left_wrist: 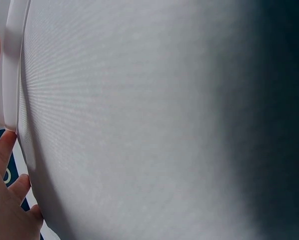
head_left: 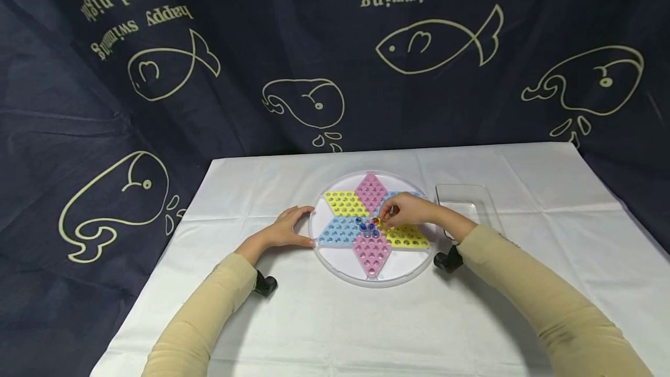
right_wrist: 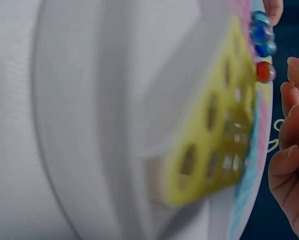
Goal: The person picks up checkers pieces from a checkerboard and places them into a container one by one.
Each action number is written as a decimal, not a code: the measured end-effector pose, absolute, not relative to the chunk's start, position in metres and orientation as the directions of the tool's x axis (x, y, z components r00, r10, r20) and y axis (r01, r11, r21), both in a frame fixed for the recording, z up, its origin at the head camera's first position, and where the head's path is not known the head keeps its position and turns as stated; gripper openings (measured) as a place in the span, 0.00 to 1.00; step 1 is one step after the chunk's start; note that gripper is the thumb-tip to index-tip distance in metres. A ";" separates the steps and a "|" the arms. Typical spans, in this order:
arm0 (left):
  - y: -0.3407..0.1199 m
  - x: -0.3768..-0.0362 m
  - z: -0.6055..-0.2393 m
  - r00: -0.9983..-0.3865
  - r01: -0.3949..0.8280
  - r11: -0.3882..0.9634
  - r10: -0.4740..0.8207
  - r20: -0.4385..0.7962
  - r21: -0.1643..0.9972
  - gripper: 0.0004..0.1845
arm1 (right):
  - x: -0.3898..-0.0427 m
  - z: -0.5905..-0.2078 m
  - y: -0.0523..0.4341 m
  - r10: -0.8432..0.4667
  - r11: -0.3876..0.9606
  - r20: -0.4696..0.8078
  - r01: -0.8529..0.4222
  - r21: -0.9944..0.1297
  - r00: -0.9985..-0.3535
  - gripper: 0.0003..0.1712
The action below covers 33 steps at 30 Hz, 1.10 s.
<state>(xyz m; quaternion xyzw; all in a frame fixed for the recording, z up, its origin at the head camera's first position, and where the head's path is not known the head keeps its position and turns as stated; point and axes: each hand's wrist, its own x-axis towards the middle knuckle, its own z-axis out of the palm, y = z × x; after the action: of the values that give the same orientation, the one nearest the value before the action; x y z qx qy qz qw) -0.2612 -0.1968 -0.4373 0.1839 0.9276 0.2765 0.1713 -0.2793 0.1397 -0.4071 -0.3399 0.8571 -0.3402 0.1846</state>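
A round white Chinese checkers board with a pink, yellow and blue star lies on the table. Several blue marbles sit near the star's middle, beside a red-orange marble. My right hand is above the right side of the star, fingers bent and fingertips close together. A tiny orange glint shows at those fingertips in the right wrist view, seemingly a pinched marble, mostly hidden. At the board's left edge my left hand rests with thumb and fingers spread against the rim.
A clear plastic box stands right of the board, partly behind my right forearm. A white cloth covers the table. Behind it hangs a dark blue curtain with fish and whale drawings.
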 end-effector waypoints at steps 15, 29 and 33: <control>-0.197 -0.263 -0.439 -0.875 0.249 0.779 0.436 -0.212 0.575 0.46 | -0.289 -0.381 0.161 -0.643 0.557 -0.103 -0.370 -0.744 -0.759 0.11; -0.197 -0.261 -0.439 -0.874 0.254 0.774 0.441 -0.205 0.580 0.46 | -0.289 -0.362 0.194 -0.561 0.621 -0.104 -0.334 -0.709 -0.822 0.13; -0.197 -0.262 -0.438 -0.874 0.246 0.779 0.436 -0.217 0.577 0.47 | -0.288 -0.359 0.203 -0.545 0.624 -0.083 -0.338 -0.704 -0.834 0.13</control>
<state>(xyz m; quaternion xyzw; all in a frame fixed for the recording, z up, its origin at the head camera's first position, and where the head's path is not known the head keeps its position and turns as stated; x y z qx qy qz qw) -0.2616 -0.1965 -0.4381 0.1837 0.9274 0.2770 0.1717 -0.2878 0.2034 -0.3587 -0.2482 0.8893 -0.3553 0.1458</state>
